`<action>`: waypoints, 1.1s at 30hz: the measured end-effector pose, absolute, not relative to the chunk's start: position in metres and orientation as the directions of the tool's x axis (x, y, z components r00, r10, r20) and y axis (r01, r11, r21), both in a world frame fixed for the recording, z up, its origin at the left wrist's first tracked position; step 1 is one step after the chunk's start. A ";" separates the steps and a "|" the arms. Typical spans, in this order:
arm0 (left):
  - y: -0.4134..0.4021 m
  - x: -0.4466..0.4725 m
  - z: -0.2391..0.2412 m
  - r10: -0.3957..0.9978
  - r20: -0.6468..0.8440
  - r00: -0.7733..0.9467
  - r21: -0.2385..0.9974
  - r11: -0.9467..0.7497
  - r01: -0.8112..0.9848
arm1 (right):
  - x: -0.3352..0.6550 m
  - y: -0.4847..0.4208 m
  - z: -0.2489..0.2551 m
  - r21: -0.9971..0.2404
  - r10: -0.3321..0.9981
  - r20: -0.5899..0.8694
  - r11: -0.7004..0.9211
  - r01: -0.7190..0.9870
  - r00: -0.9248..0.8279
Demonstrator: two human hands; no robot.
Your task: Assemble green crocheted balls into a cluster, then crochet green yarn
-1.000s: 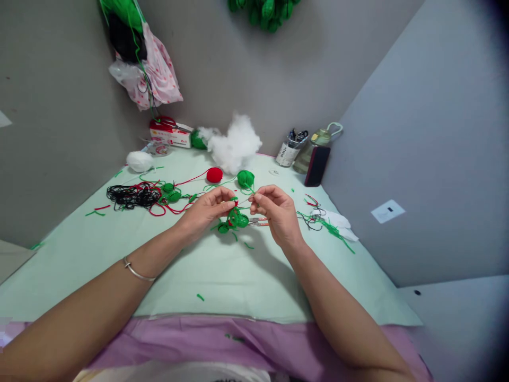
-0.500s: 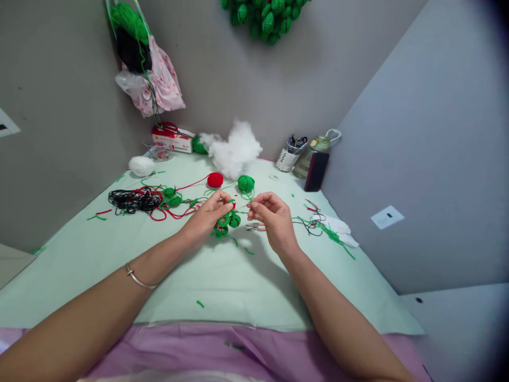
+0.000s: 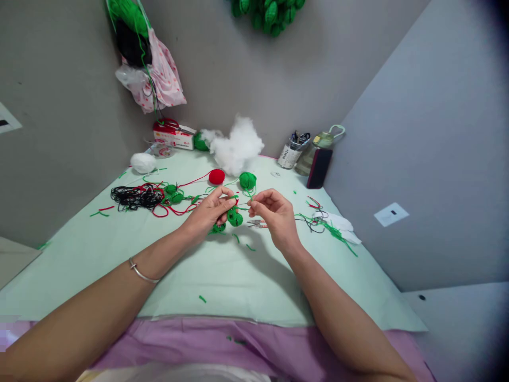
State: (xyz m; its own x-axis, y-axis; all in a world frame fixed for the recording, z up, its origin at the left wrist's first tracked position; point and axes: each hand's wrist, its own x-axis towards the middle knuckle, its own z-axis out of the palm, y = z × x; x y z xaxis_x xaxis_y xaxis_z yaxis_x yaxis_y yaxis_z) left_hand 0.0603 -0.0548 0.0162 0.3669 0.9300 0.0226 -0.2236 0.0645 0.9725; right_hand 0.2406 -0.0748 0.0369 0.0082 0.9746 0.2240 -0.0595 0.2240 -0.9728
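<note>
My left hand (image 3: 207, 215) is closed, thumb against fingers, on a small green and red crochet piece (image 3: 234, 217). Rounded green lobes of it hang below the fingertips. Just to the right, my right hand (image 3: 274, 215) is closed in a pinch on green yarn (image 3: 249, 195), which leads up towards a green yarn ball (image 3: 247, 180). A thin, needle-like line spans the small gap between the two hands; its kind is too fine to tell. Thread snips (image 3: 257, 224) lie on the table beside my right hand, partly covered by it.
Behind the hands are a red yarn ball (image 3: 217, 176) and white stuffing (image 3: 238, 146). Tangled black yarn (image 3: 135, 197) lies left; green yarn ends (image 3: 334, 231) lie right. A phone (image 3: 319, 168) leans near a bottle (image 3: 304, 162) and a pen cup (image 3: 289, 155).
The crochet piece has turned a little in my left hand, so its lobes hang differently. Both hands stay close together, and the whole view has shifted slightly.
</note>
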 end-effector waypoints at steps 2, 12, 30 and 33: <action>-0.056 0.061 0.018 0.928 0.010 0.372 0.963 0.091 -0.253 | 0.243 -0.074 0.035 -0.965 0.965 0.263 0.263 0.010 -0.012; -0.052 0.060 0.019 0.933 -0.037 0.357 0.914 0.176 -0.365 | 0.254 -0.067 0.020 -0.857 0.929 0.343 0.369 0.359 -0.137; -0.051 0.057 0.017 0.946 0.013 0.324 0.971 0.066 -0.230 | 0.248 -0.071 0.032 -0.983 0.980 0.183 0.182 -0.021 -0.081; -0.052 0.057 0.018 0.948 0.025 0.317 0.971 0.053 -0.235 | 0.246 -0.074 0.034 -0.974 0.974 0.221 0.223 0.036 -0.045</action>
State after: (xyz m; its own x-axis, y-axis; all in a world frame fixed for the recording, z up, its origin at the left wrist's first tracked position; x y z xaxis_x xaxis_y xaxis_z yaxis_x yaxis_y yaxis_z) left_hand 0.0567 -0.0516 0.0180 0.3174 0.9480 0.0251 -0.2350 0.0530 0.9705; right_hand 0.2456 -0.0738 0.0343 -0.0453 0.9741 0.2215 0.0363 0.2232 -0.9741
